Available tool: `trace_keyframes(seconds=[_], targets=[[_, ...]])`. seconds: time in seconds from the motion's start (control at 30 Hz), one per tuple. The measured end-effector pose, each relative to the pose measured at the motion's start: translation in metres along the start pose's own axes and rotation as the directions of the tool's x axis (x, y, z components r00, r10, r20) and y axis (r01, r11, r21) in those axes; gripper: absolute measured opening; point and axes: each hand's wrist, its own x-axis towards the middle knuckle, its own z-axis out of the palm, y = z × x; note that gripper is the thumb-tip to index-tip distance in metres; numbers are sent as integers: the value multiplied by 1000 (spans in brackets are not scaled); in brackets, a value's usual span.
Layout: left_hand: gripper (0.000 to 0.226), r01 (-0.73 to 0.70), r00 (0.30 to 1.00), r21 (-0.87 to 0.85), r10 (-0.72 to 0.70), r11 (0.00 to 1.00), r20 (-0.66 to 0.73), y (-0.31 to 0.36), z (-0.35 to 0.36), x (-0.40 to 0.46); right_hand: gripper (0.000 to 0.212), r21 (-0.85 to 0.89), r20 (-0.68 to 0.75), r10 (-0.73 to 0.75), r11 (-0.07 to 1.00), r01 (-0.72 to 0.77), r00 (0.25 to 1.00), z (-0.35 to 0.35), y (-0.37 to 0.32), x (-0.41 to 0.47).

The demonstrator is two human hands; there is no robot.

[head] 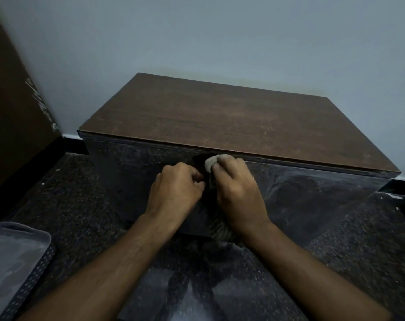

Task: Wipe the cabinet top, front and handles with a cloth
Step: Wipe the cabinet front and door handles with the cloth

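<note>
— What is the right hand (237, 193) doing?

— Its fingers are curled round a pale, bunched cloth (211, 162), which sticks out past the knuckles and sits against the upper middle of the cabinet (231, 121) front, just under the edge of the top.

— And the left hand (177, 189)?

— It is right beside the other, fingers bent inward at the same spot on the front. It seems to pinch something dark there, perhaps a handle, but the place is too dim to say for sure what it holds.

— Where does the cabinet stand?

— Low on a dark speckled floor (81, 200), its back against a pale blue-grey wall (197, 38). The top is brown wood grain, bare, with light scuffs; the front is dark and glossy, reflecting the floor.

— Anything around it?

— A dark brown panel (9, 112) leans in at the far left, with whitish scratches on its edge. At the lower left lies a grey tray (14, 258) with a perforated rim. Both forearms reach in from below.
</note>
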Motion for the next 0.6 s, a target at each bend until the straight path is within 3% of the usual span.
trace_keyframes(seconds=[0.1,0.17,0.33,0.43,0.6], targets=[[9,25,999,72,-28,997,38,-1,-4,0,18,-72,155,-96,992,108,983,10,-5,-4],[10,44,998,84,-47,995,37,-4,-6,0,22,-99,182,-91,989,110,979,10,-2,-5],[15,74,997,78,-75,994,13,-9,-11,0,29,-109,115,10,994,3,993,5,-3,-5],[12,81,997,101,-81,992,-5,-7,-16,0,15,-82,100,-59,994,67,993,14,-12,4],[20,68,993,162,-51,984,-110,-1,-20,-2,17,-84,24,-117,989,118,993,27,-13,11]])
